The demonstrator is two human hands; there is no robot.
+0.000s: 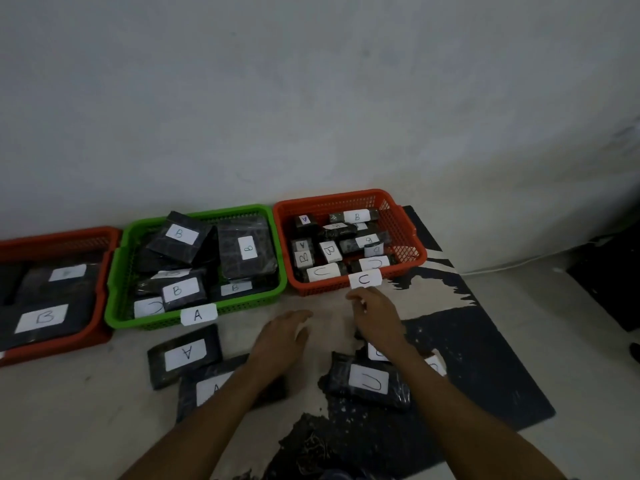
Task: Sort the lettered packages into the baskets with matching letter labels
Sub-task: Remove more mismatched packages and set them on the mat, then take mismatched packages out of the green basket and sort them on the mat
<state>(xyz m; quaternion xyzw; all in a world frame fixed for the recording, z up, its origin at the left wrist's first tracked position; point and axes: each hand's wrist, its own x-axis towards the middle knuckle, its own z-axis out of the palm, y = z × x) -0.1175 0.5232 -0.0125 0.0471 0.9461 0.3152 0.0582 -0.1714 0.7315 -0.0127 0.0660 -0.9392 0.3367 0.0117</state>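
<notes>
Our left hand (282, 336) and right hand (375, 315) hover empty, fingers loose; the green basket (117, 271) tagged A holds mostly B packages (183, 242); the orange basket (408, 233) tagged C mixes A, B, C; A package (185, 355) and C package (369, 382) lie on the floor.

Taking the green basket (117, 271) as landmark: bare floor lies in front of its right corner, an open pocket where both empty hands hover. To the front, two A packages (185, 355) block the left side of that pocket; C packages (370, 382) block its right. The green basket is heaped with packages, and orange baskets (408, 233) flank it closely, leaving no gap between them.
</notes>
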